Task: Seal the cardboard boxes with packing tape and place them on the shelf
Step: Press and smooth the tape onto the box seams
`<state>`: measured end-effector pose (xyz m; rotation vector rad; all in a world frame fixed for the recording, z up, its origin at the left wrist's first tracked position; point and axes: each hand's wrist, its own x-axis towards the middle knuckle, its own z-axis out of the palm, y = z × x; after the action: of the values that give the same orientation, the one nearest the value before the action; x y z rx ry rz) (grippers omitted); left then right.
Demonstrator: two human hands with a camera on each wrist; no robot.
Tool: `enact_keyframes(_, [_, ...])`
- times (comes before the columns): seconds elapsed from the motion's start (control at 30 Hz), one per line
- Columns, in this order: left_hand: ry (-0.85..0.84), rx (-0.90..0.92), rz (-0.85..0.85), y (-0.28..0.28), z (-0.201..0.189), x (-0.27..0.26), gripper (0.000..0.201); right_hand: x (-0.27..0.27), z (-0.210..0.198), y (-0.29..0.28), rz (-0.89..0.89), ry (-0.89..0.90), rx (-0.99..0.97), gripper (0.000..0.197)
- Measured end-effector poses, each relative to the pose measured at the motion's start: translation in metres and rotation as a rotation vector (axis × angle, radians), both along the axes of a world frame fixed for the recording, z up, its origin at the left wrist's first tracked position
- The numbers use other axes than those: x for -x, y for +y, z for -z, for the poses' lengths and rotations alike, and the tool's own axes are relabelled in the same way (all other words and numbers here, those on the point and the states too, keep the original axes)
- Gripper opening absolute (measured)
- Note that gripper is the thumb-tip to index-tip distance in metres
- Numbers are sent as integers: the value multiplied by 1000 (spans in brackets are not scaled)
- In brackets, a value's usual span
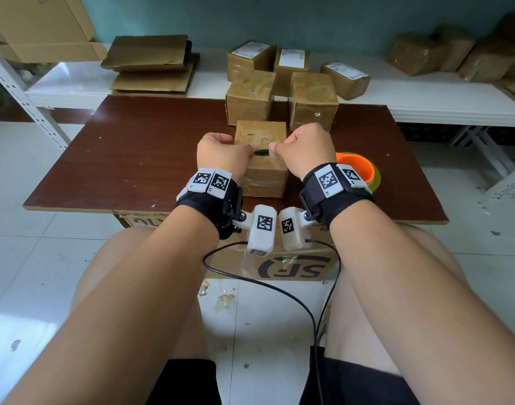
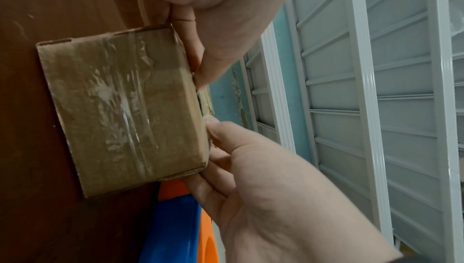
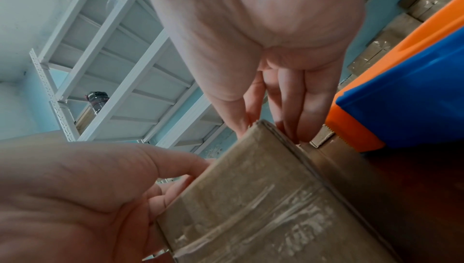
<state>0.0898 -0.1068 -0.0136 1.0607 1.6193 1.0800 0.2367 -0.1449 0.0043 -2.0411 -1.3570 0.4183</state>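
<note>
Cardboard box (image 1: 261, 159) sits near the front edge of the tabletop (image 1: 133, 159), about midway along it, and we've got both hands on its top. Our left hand (image 1: 221, 154) curls over the left side with the thumb pressing the flap, and our right hand (image 1: 306, 150) does the same from the right, fingers wrapped down over the edge. So both are grasping the box, not the tape. There's a dark gap between the two top flaps right where our thumbs meet, so by our reckoning the flaps aren't fully closed yet and no fresh tape is across that seam.

Tape dispenser (image 1: 358, 172), orange and blue, is just beside the box on the right, half hidden behind our wrist.

What could go wrong: if we let go with the right hand to grab the dispenser, the flaps probably spring back up and the tape lands crooked or wrinkled. Old tape on the sides looks bubbly already, so new tape may not stick well there. Reaching back could also knock the two sealed boxes (image 1: 279, 97) standing at the rear edge.
</note>
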Motion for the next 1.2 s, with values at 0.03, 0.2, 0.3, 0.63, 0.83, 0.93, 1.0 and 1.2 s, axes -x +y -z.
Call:
enact_keyframes(0.03, [-1,-9,2,-1,0,0,52,0,0,0,2,5,8,37])
enact_keyframes(0.2, [22,-13,5,2,0,1,88,-3,3,3,31,49,7,30])
enact_keyframes(0.3, [-75,142,45,0,-5,-1,66,-6,6,3,72,148,50,40])
enact_keyframes(0.63, [-341,-232,203,-29,-38,8,39,11,-11,-16,-24,381,-274,28])
enact_keyframes(0.83, [-436,-440,301,-37,-39,8,40,19,-26,-32,-30,443,-415,56])
enact_keyframes(0.93, [-457,-405,316,-39,-33,2,38,14,-25,-26,32,427,-439,70])
enact_keyframes(1.0, [-433,-415,316,-39,-31,-1,36,12,-23,-22,56,408,-434,70])
enact_keyframes(1.2, [-337,-468,278,-39,-28,-8,35,18,-17,-16,71,395,-439,67])
